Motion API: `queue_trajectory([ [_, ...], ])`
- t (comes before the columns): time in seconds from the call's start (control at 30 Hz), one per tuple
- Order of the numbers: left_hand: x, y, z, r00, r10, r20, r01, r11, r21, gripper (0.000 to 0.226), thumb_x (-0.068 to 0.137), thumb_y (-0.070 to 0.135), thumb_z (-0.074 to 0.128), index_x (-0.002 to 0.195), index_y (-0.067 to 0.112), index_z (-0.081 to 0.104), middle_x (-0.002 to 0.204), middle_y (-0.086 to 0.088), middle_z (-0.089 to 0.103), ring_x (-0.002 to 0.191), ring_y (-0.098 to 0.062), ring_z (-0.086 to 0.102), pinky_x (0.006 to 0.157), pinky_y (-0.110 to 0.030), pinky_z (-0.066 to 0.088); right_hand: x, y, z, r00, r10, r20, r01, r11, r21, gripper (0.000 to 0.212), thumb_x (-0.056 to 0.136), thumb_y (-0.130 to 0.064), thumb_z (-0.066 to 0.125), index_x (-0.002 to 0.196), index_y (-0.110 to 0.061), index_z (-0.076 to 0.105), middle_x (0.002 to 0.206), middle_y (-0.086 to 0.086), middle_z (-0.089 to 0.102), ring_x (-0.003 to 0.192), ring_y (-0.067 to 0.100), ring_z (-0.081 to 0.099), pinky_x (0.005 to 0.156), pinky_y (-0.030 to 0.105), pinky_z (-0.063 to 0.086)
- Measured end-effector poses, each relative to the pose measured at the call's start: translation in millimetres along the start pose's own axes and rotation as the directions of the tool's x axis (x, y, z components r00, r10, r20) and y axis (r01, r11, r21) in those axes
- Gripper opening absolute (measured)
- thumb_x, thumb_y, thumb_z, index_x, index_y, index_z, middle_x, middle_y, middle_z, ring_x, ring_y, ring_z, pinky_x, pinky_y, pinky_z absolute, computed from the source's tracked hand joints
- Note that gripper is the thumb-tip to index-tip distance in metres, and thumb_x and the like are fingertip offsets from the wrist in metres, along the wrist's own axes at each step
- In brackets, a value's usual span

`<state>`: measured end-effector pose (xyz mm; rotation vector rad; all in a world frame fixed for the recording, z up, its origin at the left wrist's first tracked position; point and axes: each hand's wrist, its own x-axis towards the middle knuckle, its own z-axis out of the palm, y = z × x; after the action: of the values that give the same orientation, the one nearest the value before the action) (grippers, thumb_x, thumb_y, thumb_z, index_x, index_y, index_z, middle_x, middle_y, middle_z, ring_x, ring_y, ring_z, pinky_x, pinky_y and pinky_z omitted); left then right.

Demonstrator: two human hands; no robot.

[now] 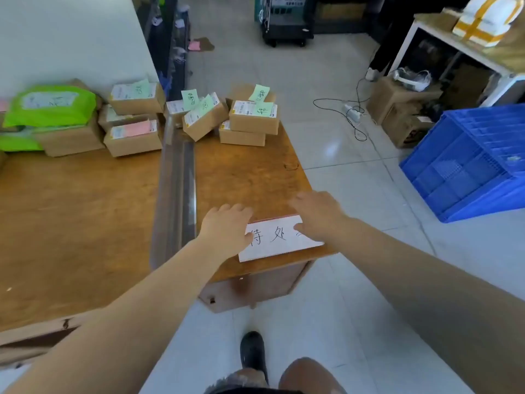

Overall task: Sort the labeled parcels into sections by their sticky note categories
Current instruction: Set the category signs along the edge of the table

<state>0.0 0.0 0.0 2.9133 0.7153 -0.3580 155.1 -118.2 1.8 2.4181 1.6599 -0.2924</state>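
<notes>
A white paper sign (277, 240) with black handwriting lies at the near end of the right wooden table (247, 177). My left hand (227, 227) rests flat on the sign's left end, my right hand (318, 213) on its right end, fingers spread. Several cardboard parcels with green sticky notes (254, 116) are piled at that table's far end. On the left table (76, 211) stand more boxes, one with a pink note (132, 137), one with a green note (136, 98), and a bright green mailer bag (51, 105).
A metal rail (177, 177) runs between the two tables. A blue plastic crate (471, 163) stands on the tiled floor at right, with cardboard boxes (397, 100), a power strip and cable (352, 113) beyond it. A white shelf frame (454, 38) holds a taped parcel.
</notes>
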Motion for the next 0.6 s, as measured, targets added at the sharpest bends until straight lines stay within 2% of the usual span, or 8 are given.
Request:
queue_trajectory([
  [0.13, 20.1, 3.3, 11.5, 0.998, -0.003, 0.063, 0.003, 1.000, -0.002, 0.038, 0.093, 0.034, 0.047, 0.128, 0.019, 0.044, 0.130, -0.001, 0.050, 0.122, -0.024, 0.045, 0.096, -0.035, 0.034, 14.3, 4.3, 13.8, 0.995, 0.007, 0.096, -0.009, 1.000, 0.026, 0.042, 0.092, -0.027, 0.057, 0.131, -0.016, 0.045, 0.125, 0.002, 0.050, 0.115, 0.024, 0.050, 0.083, 0.032, 0.039],
  [0.2, 25.9, 5.8, 16.9, 0.995, -0.004, 0.097, 0.007, 1.000, -0.021, 0.035, 0.092, 0.032, 0.049, 0.124, 0.019, 0.047, 0.127, -0.001, 0.051, 0.122, -0.024, 0.046, 0.095, -0.034, 0.034, 19.1, 4.2, 20.1, 0.990, -0.001, 0.145, -0.006, 0.999, 0.048, 0.041, 0.092, -0.029, 0.055, 0.130, -0.017, 0.045, 0.127, 0.002, 0.050, 0.116, 0.024, 0.050, 0.084, 0.034, 0.044],
  [0.27, 30.6, 6.0, 20.2, 0.993, -0.012, 0.115, 0.016, 0.999, -0.037, 0.037, 0.092, 0.032, 0.051, 0.126, 0.019, 0.047, 0.128, -0.002, 0.051, 0.122, -0.025, 0.046, 0.095, -0.035, 0.036, 23.1, 5.5, 22.1, 0.991, -0.013, 0.134, 0.005, 0.998, 0.059, 0.040, 0.092, -0.034, 0.053, 0.130, -0.019, 0.046, 0.127, 0.002, 0.052, 0.115, 0.025, 0.052, 0.087, 0.038, 0.049],
  [0.4, 34.4, 5.7, 17.9, 0.988, -0.026, 0.152, 0.044, 0.993, -0.113, 0.038, 0.094, 0.032, 0.051, 0.129, 0.018, 0.047, 0.128, -0.002, 0.052, 0.119, -0.025, 0.048, 0.090, -0.037, 0.042, 29.6, 10.6, 19.4, 0.980, -0.053, 0.190, 0.043, 0.998, 0.055, 0.037, 0.092, -0.036, 0.053, 0.126, -0.021, 0.050, 0.120, 0.000, 0.058, 0.107, 0.025, 0.057, 0.081, 0.041, 0.053],
  [0.47, 32.9, 6.6, 12.9, 0.986, -0.040, 0.161, 0.059, 0.992, -0.111, 0.034, 0.095, 0.033, 0.050, 0.125, 0.017, 0.049, 0.124, -0.004, 0.054, 0.118, -0.025, 0.049, 0.088, -0.037, 0.043, 31.2, 13.4, 16.3, 0.978, -0.068, 0.199, 0.060, 0.997, 0.046, 0.035, 0.091, -0.037, 0.055, 0.122, -0.021, 0.052, 0.116, 0.000, 0.060, 0.105, 0.025, 0.058, 0.078, 0.038, 0.052],
  [0.6, 29.2, 8.1, -4.4, 0.985, -0.077, 0.156, 0.096, 0.988, -0.118, 0.035, 0.095, 0.033, 0.050, 0.126, 0.017, 0.049, 0.125, -0.003, 0.054, 0.117, -0.026, 0.050, 0.090, -0.040, 0.045, 33.7, 20.2, 2.3, 0.979, -0.114, 0.169, 0.103, 0.992, 0.074, 0.033, 0.089, -0.038, 0.058, 0.116, -0.019, 0.055, 0.109, 0.001, 0.062, 0.100, 0.025, 0.057, 0.067, 0.031, 0.041],
])
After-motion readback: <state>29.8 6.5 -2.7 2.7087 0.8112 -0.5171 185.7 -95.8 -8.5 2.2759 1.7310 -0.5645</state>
